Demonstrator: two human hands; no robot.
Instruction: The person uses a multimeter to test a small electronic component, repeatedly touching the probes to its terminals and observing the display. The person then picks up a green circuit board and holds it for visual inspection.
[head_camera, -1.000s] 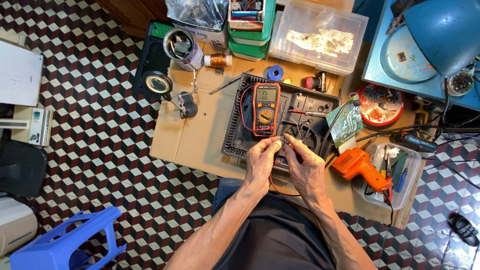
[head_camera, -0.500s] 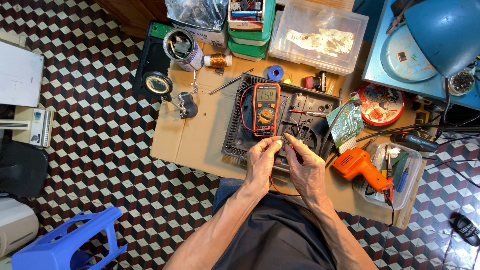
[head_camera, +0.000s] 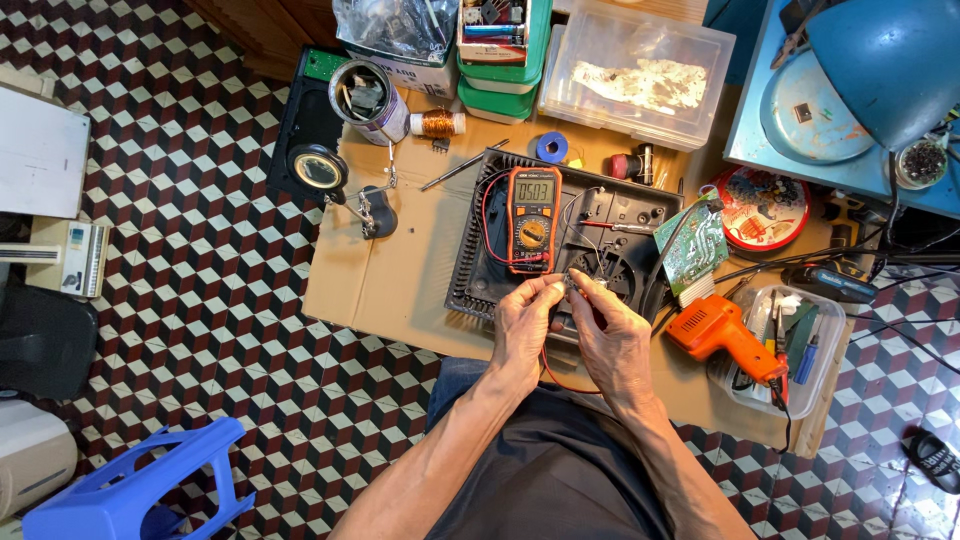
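Observation:
An orange and black multimeter (head_camera: 531, 218) lies on a black plastic device casing (head_camera: 470, 270) on a cardboard sheet (head_camera: 400, 270). Red and black leads run from the meter toward my hands. My left hand (head_camera: 524, 325) pinches a probe tip over the casing's near edge. My right hand (head_camera: 612, 340) pinches a small part or the other probe right beside it; the fingertips of both hands nearly meet. What exactly sits between the fingers is too small to tell.
An orange soldering gun (head_camera: 718, 332) and a clear tray of tools (head_camera: 800, 345) lie at the right. A green circuit board (head_camera: 693, 245), magnifier stand (head_camera: 322, 170), copper wire spool (head_camera: 437, 123), tin can (head_camera: 368, 98), clear box (head_camera: 640, 75) and blue lamp (head_camera: 880, 60) surround the work. A blue stool (head_camera: 130, 490) stands lower left.
My hands stay together over the casing's near edge; only slight finger movement shows. Nothing else has moved.

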